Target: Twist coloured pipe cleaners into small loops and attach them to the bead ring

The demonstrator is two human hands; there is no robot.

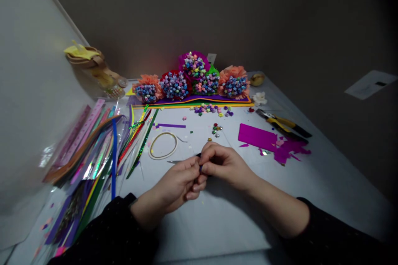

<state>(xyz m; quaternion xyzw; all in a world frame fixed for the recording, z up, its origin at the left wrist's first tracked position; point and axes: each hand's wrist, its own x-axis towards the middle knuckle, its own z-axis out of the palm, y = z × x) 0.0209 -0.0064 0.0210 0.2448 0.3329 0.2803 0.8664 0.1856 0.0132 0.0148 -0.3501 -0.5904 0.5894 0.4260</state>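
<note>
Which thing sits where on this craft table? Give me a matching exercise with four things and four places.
Things:
1. yellow-handled pliers
2. beige ring
3. paper strips
4. small dark blue piece

Places:
a. pinched between the left hand and the right hand
b. fanned out on the left side of the table
c. at the right, beyond the magenta sheet
d. lying flat, just beyond the left hand

Pairs: 1-c, 2-d, 3-b, 4-a
</note>
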